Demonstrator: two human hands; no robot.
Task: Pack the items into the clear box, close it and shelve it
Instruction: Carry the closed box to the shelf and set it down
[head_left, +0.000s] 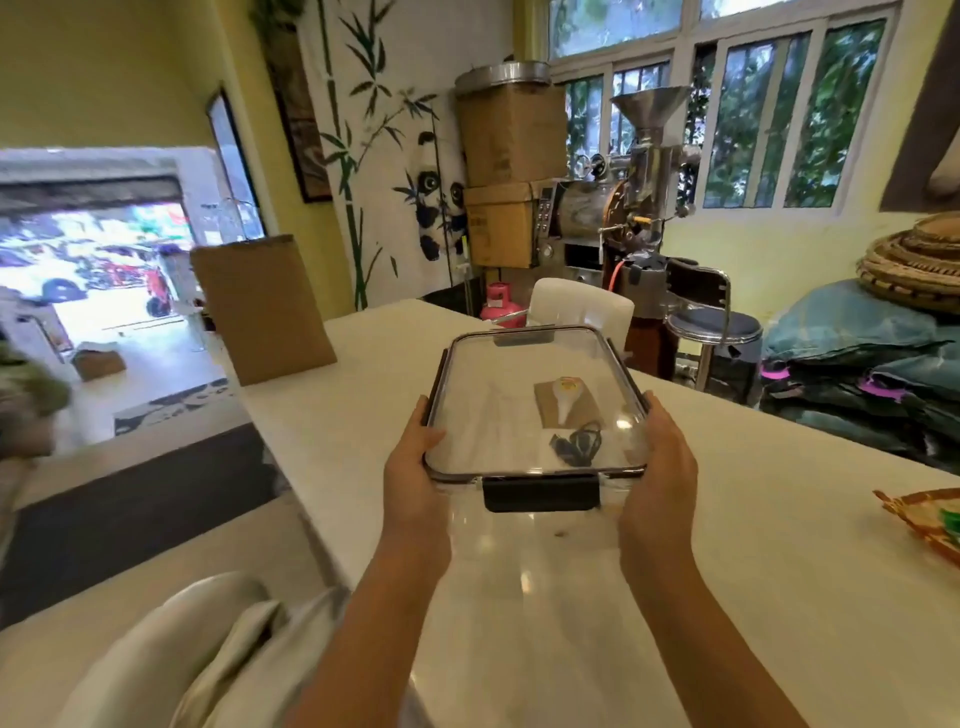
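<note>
I hold the clear box (498, 405) above the white table (727, 519), its clear lid on and a dark latch (541, 492) folded down at the near end. My left hand (415, 467) grips its left side and my right hand (657, 467) grips its right side. Through the lid I see a brown card with a white bulb-shaped item (563, 402) and a dark coiled cable (576, 444) inside the box.
A cardboard sheet (262, 306) stands on the table's far left. An orange snack packet (930, 525) lies at the right edge. Beyond the table are a white chair (582, 306), a stool (711, 322), stacked cartons and a metal roasting machine (628, 208).
</note>
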